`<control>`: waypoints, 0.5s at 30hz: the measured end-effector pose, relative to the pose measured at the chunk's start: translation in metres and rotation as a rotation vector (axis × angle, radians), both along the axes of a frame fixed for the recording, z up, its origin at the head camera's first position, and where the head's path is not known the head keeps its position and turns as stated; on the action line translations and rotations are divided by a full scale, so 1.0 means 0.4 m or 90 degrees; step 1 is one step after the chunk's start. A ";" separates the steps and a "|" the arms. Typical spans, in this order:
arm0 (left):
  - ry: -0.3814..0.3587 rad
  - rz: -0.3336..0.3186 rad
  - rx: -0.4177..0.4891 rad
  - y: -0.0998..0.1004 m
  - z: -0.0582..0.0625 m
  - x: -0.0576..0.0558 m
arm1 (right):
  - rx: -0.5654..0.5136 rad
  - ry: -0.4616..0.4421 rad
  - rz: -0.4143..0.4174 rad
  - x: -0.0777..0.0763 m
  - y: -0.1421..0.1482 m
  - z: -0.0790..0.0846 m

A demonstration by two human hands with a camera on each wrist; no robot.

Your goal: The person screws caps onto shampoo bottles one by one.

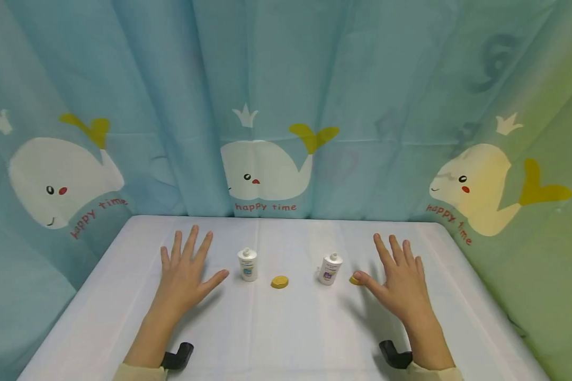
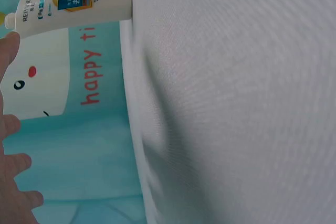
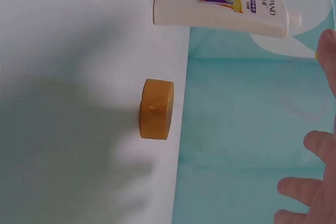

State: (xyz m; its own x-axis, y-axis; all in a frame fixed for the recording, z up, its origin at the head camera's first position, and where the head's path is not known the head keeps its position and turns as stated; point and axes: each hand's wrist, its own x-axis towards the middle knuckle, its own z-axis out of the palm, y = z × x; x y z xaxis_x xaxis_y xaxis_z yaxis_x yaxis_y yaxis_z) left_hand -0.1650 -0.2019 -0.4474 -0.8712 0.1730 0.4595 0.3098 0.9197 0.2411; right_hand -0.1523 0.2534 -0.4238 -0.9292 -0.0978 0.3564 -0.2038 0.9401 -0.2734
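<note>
My left hand (image 1: 183, 275) hovers over the table's left side, fingers spread and holding nothing. Just right of its thumb stands a white bottle with a blue label (image 1: 248, 265), its neck uncapped. A gold cap (image 1: 279, 282) lies on the cloth beside that bottle. On the right, a second white bottle with a purple label (image 1: 330, 269) stands upright, also without a cap. Another gold cap (image 3: 156, 109) rests on the cloth, partly hidden by my right thumb in the head view. My right hand (image 1: 402, 286) is spread in the air above it, gripping nothing.
A white cloth covers the table (image 1: 286, 338). Behind it hangs a blue-green curtain (image 1: 286, 69) printed with whales. A black wrist mount (image 1: 178, 356) sits at the left wrist, and another black mount (image 1: 394, 354) at the right.
</note>
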 end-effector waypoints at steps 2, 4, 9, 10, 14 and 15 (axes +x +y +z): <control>0.002 -0.004 0.004 0.002 -0.001 0.000 | -0.004 0.000 0.002 0.003 0.000 -0.001; 0.005 -0.008 0.011 0.004 0.001 0.001 | -0.009 0.005 0.008 0.003 -0.003 -0.001; 0.017 -0.019 0.033 0.008 0.010 0.003 | -0.016 0.026 0.029 -0.002 -0.011 0.000; 0.020 -0.023 0.040 0.010 0.012 0.003 | -0.016 0.028 0.033 -0.002 -0.011 -0.001; 0.058 -0.056 0.081 0.036 0.023 0.011 | -0.022 -0.007 0.048 -0.002 -0.011 -0.012; 0.080 -0.072 0.092 0.047 0.026 0.014 | -0.020 -0.028 0.052 -0.001 -0.012 -0.017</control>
State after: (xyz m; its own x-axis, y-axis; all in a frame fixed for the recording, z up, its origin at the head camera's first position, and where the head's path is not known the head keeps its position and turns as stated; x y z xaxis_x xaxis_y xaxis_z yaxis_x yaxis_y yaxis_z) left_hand -0.1593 -0.1832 -0.4368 -0.7849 0.1901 0.5898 0.4444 0.8360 0.3219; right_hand -0.1528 0.2487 -0.4306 -0.9336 -0.1633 0.3190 -0.2665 0.9116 -0.3132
